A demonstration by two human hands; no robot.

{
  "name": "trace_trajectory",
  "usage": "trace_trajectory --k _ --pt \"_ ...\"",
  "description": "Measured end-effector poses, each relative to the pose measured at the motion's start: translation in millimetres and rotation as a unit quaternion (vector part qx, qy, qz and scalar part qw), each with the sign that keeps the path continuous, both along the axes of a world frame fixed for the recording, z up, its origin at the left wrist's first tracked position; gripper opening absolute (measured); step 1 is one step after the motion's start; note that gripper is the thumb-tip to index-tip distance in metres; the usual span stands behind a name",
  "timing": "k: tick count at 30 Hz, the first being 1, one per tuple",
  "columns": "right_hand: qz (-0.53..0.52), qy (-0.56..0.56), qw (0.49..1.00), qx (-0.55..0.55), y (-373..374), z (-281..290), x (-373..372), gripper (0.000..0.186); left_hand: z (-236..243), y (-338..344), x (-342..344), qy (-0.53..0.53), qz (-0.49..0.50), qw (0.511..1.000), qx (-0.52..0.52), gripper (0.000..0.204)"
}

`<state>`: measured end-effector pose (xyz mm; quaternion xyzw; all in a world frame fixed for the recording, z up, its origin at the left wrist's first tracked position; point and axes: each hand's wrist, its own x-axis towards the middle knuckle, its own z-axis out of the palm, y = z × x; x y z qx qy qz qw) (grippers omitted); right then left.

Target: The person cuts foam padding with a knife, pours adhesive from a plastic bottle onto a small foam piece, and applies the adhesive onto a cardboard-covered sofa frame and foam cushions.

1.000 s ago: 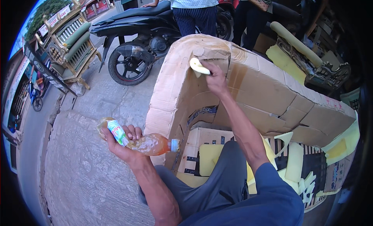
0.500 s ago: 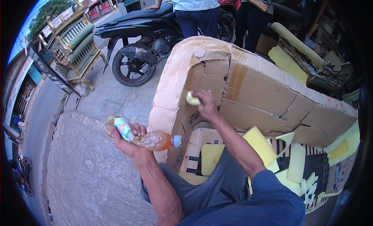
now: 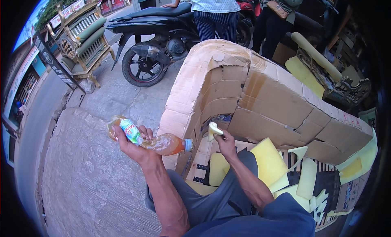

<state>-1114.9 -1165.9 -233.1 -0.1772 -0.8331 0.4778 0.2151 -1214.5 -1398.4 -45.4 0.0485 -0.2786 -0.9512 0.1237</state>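
My left hand (image 3: 136, 145) is wrapped round a clear plastic bottle (image 3: 165, 144) holding amber liquid. The bottle lies tilted on its side, its pale blue cap pointing right. Between the fingers of my right hand (image 3: 225, 142) is a small piece of pale yellow foam (image 3: 214, 130), held above the seat area. Around it stands a curved sofa frame (image 3: 269, 100) covered with brown cardboard, whose inner corner is just beyond the foam. Larger yellow foam sheets (image 3: 269, 161) lie on the slatted seat beside my legs.
A black motorbike (image 3: 163, 43) is parked beyond the frame, with people standing near it. At the far left stands a carved wooden chair (image 3: 83, 45) with green cushions. Foam scraps (image 3: 319, 202) lie on the seat at right. Rough concrete (image 3: 97, 167) extends at left toward the road.
My right hand has come down and nearer from the frame's inner wall, still holding the foam piece. The bottle in my left hand has barely moved. The view has shifted slightly.
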Motion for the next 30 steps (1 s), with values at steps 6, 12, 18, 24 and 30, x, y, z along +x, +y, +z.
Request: trace_trajectory --k 6,12,18,24,30 --pt "0.113 0.027 0.925 -0.362 -46.7 107.7 29.8 0.031 -0.5 10.1 -3.2 0.027 -0.007 1.000 -0.010 0.032" --pt "0.139 0.053 0.901 -0.408 -52.2 123.5 26.1 0.031 16.1 27.5 9.1 0.004 0.066 0.990 -0.124 0.035" --pt "0.082 0.089 0.905 -0.408 -33.7 98.2 17.7 0.029 13.0 21.6 10.8 0.046 0.221 0.942 -0.250 0.038" --pt "-0.156 0.083 0.975 -0.138 71.0 6.9 -89.6 0.037 3.7 -0.9 1.1 -0.017 0.030 0.999 0.012 0.041" --pt "-0.026 0.055 0.989 0.133 22.4 -39.7 -69.2 0.055 0.2 -10.8 -6.8 -0.017 0.000 0.999 0.028 0.043"
